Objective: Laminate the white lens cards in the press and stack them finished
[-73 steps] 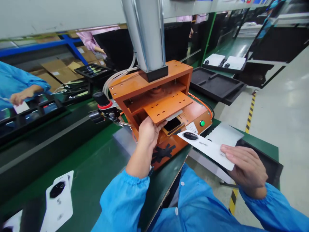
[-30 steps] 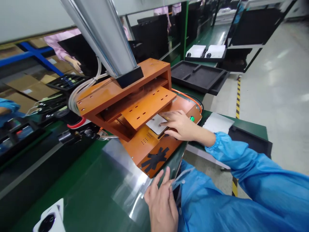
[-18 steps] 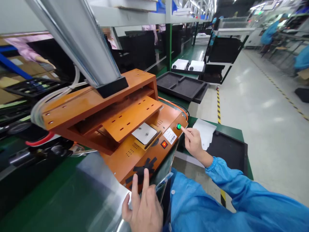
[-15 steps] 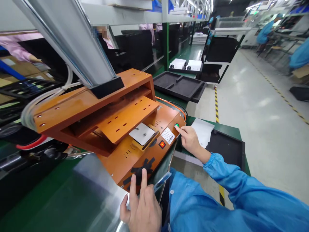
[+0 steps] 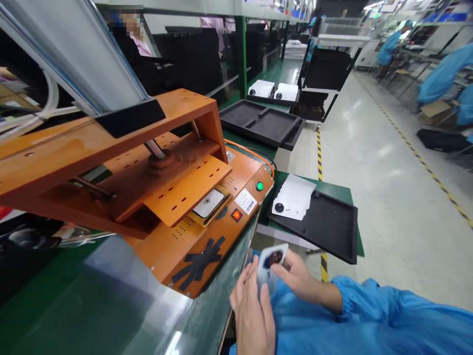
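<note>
A white phone back cover (image 5: 263, 277) with a dark round camera area is tilted up between my hands, in front of the bench edge. My right hand (image 5: 295, 276) grips its right side, with the thumb across the front. My left hand (image 5: 253, 308) has its fingers along the left edge and its thumb at the lower part, also holding it. To the left stands an orange press (image 5: 188, 177). Under its lowered plate (image 5: 192, 190) another white cover (image 5: 209, 203) lies in the fixture, partly hidden. The green button (image 5: 259, 186) and red switch (image 5: 236, 214) are lit.
White covers (image 5: 295, 192) lie on a black tray (image 5: 334, 227) to the right. Further black trays (image 5: 258, 121) and a tray with white covers (image 5: 286, 92) stand behind the press. Clear sheeting (image 5: 144, 276) covers the bench at the left. Co-workers sit far right.
My right hand has left the green button and now holds a phone back cover with my left hand, which has moved right from the press front. The press plate has come down.
</note>
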Demonstrator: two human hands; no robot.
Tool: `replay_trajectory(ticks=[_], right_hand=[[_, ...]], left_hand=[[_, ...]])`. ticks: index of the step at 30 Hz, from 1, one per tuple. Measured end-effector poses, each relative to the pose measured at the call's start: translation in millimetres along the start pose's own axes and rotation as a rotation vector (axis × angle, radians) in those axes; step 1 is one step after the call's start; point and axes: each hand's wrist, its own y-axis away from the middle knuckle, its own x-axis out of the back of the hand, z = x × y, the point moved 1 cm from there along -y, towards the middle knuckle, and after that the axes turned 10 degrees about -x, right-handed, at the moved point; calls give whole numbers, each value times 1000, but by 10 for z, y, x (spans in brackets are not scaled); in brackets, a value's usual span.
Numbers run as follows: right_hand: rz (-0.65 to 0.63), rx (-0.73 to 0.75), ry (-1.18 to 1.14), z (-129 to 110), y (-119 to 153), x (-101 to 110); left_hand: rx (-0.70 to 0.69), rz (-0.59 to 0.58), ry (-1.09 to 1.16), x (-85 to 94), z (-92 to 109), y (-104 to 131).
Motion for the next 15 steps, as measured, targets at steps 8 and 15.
replay_trajectory(ticks=[8, 15], right_hand=[[326, -202, 658, 491, -1451, 1450], [169, -158, 1000, 934, -1873, 1475]], left_hand=[[-176, -47, 81, 161, -251, 362], [-207, -60, 66, 332, -87, 449]])
